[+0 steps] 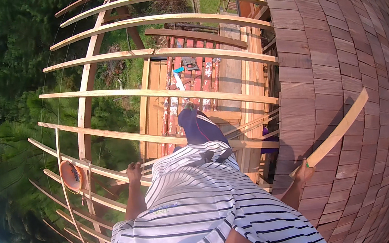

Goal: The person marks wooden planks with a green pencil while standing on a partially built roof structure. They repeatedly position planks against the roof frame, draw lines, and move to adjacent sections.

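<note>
My right hand (304, 172) grips one end of a pale, flat wooden strip (339, 129), which slants up and to the right above the shingles and casts a shadow on them. Reddish-brown wooden shingles (328, 76) cover the roof slope on the right in overlapping rows. On the left, my left hand (134, 172) is closed around a long roof batten (106, 172), its fingers curled over the wood.
Spaced roof battens (125, 93) cross a rafter (84, 105) over open gaps. An orange bowl (65, 177) with small dark pieces sits among the left battens. Below, a red slatted platform (196, 78) bears a dark-handled tool (190, 64) and a blue-and-white tool (178, 79). Trees stand left.
</note>
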`<state>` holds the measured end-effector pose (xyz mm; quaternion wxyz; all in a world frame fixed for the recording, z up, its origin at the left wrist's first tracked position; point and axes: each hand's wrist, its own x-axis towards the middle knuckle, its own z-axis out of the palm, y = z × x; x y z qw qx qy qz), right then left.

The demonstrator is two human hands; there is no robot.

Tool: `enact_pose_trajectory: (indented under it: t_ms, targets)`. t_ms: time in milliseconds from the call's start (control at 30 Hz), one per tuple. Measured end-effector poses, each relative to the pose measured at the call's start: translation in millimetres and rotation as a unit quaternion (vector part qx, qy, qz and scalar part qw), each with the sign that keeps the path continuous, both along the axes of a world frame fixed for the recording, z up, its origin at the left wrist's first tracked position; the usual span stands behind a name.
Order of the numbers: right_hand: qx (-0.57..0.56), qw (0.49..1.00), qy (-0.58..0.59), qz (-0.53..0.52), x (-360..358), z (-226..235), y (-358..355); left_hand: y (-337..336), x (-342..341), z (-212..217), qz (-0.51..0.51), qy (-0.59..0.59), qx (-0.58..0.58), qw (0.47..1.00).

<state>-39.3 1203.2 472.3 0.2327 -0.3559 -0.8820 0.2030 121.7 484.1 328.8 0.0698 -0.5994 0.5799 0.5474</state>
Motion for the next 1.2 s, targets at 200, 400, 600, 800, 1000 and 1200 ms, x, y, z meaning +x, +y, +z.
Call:
enact_pose_trajectory:
  t_ms: [200, 400, 600, 800, 1000, 1200]
  targets:
    - [-0.022, 0.999, 0.023, -0.01, -186, 23, -42, -36, -112, -34, -0.023, 0.139, -0.05, 0.989]
    - [0.001, 0.999, -0.045, -0.017, -319, -7, -35, -41, -250, -27, -0.133, 0.141, -0.086, 0.977]
    - [0.137, 0.963, -0.215, 0.092, -385, -18, -6, -42, -331, 55, -0.163, 0.142, -0.105, 0.971]
    - [0.287, 0.917, -0.26, 0.094, -397, -30, -9, -53, -232, 62, -0.081, 0.011, -0.218, 0.972]
    - [0.259, 0.931, -0.257, 0.018, -405, 1, -59, -23, -88, 40, 0.225, -0.108, -0.413, 0.876]
    - [0.242, 0.936, -0.256, -0.01, -396, 21, -73, -2, -38, 27, 0.273, -0.249, -0.377, 0.849]
